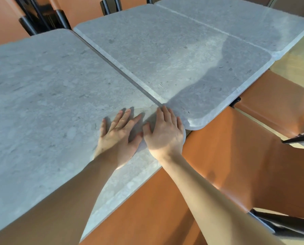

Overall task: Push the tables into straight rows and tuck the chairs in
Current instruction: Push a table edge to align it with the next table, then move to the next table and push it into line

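Two bare forearms are seen reaching in from the bottom edge of the view. No sleeve is worn on either arm as far as the frame shows, and neither a watch, a bracelet nor a ring can be made out. The left hand (118, 137) is ungloved, its nails cut short and left unpainted. The right hand (165, 133) is likewise ungloved, with short plain nails. Sunlight and shade are cast in patches across both wrists and forearms. Nothing more of the person is shown.
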The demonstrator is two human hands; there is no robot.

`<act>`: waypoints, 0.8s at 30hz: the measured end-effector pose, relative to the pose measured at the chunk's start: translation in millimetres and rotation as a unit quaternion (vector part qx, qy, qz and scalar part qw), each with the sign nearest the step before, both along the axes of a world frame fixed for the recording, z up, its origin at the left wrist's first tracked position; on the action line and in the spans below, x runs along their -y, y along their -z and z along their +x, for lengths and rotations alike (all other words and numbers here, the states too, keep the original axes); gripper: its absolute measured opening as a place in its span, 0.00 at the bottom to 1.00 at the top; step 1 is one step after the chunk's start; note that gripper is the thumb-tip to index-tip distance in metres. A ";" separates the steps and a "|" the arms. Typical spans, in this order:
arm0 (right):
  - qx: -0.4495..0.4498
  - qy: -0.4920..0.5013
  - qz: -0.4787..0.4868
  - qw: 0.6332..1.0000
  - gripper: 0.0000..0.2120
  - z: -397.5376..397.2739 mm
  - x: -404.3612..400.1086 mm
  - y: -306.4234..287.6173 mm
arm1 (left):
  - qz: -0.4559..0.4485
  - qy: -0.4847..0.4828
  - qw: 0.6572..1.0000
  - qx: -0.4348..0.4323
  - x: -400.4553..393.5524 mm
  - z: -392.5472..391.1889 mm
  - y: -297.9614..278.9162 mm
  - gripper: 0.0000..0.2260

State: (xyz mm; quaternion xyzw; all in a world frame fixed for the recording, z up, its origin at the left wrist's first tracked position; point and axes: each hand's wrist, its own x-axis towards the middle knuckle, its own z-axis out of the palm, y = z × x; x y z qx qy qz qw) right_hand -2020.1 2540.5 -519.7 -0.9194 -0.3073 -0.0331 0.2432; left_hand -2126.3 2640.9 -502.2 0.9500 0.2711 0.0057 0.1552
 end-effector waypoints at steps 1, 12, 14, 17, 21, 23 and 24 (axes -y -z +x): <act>0.003 0.000 -0.005 1.000 0.29 0.8 -0.7 0.0 | 0.002 -0.001 1.000 0.000 0.9 -0.1 -0.7 0.27; 0.023 -0.003 -0.024 0.999 0.28 -3.1 -1.8 0.5 | 0.028 -0.067 0.996 -0.058 10.2 2.2 0.3 0.27; 0.015 -0.016 -0.053 0.998 0.29 -1.8 -0.6 -1.6 | 0.021 -0.109 0.990 -0.085 16.7 5.6 -2.7 0.28; 0.000 -0.032 -0.098 0.995 0.31 1.4 0.8 -6.0 | 0.007 -0.161 0.982 -0.096 35.7 7.2 -3.8 0.26; -0.031 -0.064 -0.172 0.983 0.35 2.7 4.2 -16.4 | 0.004 -0.173 0.981 -0.086 57.4 -1.5 -4.8 0.25; -0.037 -0.090 -0.192 0.977 0.36 4.5 8.2 -19.2 | 0.001 -0.177 0.980 -0.090 68.6 -8.9 -6.0 0.25; -0.039 -0.109 -0.200 0.973 0.36 6.0 10.8 -20.6 | -0.005 -0.182 0.979 -0.088 75.7 -13.2 -7.2 0.26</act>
